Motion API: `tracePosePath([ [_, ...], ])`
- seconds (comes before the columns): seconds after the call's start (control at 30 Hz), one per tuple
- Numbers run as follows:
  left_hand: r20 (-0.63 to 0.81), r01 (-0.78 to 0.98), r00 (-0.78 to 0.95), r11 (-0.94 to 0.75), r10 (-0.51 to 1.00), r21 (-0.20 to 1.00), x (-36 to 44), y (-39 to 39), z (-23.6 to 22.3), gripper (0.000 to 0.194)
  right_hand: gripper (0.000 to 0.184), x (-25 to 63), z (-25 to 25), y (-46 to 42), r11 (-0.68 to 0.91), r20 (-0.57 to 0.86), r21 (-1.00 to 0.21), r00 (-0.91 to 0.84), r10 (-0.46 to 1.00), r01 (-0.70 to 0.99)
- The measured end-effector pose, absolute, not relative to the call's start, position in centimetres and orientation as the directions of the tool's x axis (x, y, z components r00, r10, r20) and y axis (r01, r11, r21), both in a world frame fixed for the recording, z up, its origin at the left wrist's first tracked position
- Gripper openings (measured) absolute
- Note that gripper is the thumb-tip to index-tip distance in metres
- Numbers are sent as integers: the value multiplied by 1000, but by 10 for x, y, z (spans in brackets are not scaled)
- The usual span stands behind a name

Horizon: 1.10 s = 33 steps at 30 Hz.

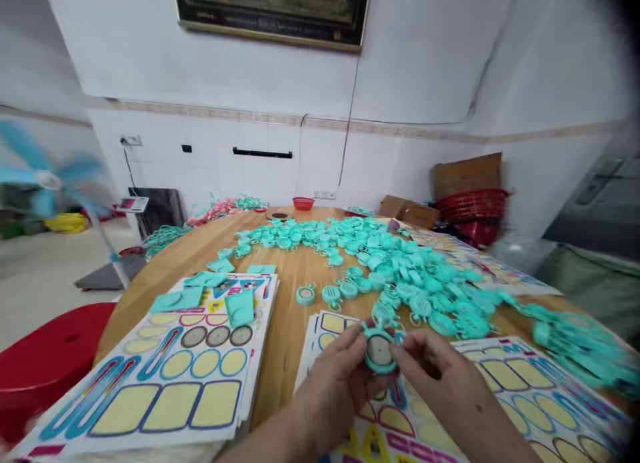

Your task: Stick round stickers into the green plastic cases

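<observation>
Both my hands meet low in the middle over a sticker sheet (400, 416). My left hand (337, 383) and my right hand (440, 376) pinch one round teal plastic piece (380, 351) with a grey disc on its face. The left thumb and fingers grip its left edge, and the right fingertips press on its right edge. Behind them a big heap of the same teal round pieces (400, 270) spreads over the round wooden table (293, 276).
A stack of sticker sheets (165, 376) with teal flat parts on top lies at the left. More sheets (565, 396) and teal strands (580, 343) lie at the right. A red stool (45, 363), a spinning fan (50, 183), red baskets (473, 206) and a small red bowl (303, 203) surround the table.
</observation>
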<state>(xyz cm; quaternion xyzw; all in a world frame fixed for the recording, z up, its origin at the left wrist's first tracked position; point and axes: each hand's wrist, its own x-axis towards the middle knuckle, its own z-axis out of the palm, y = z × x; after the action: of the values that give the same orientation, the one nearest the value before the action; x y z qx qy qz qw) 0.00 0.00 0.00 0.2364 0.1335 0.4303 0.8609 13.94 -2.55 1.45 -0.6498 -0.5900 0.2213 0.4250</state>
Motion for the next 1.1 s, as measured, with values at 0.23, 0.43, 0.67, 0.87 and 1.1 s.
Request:
tracePosePath([
  [0.23, -5, -669, 598, 502, 802, 548, -5, -3, 3, 29, 25, 140, 16, -29, 89, 218, -848, 192, 957, 523],
  [0.43, 41, -672, 563, 427, 826, 605, -4, -5, 1, 28, 28, 147, 14, -27, 61, 231, -751, 176, 957, 658],
  [0.67, 32, -461, 458, 206, 888, 863, -2, -1, -5, 31, 27, 153, 11, -22, -131, 106, -489, 208, 972, 863],
  [0.87, 97, -242, 376, -4, 921, 970, -2, 1, -7, 25, 37, 151, 15, -19, -143, 80, -401, 190, 979, 905],
  [1.1, 93, -247, -91, -113, 991, 962, -32, 28, 3, 37, 38, 171, -11, -3, -14, 177, -597, 149, 973, 802],
])
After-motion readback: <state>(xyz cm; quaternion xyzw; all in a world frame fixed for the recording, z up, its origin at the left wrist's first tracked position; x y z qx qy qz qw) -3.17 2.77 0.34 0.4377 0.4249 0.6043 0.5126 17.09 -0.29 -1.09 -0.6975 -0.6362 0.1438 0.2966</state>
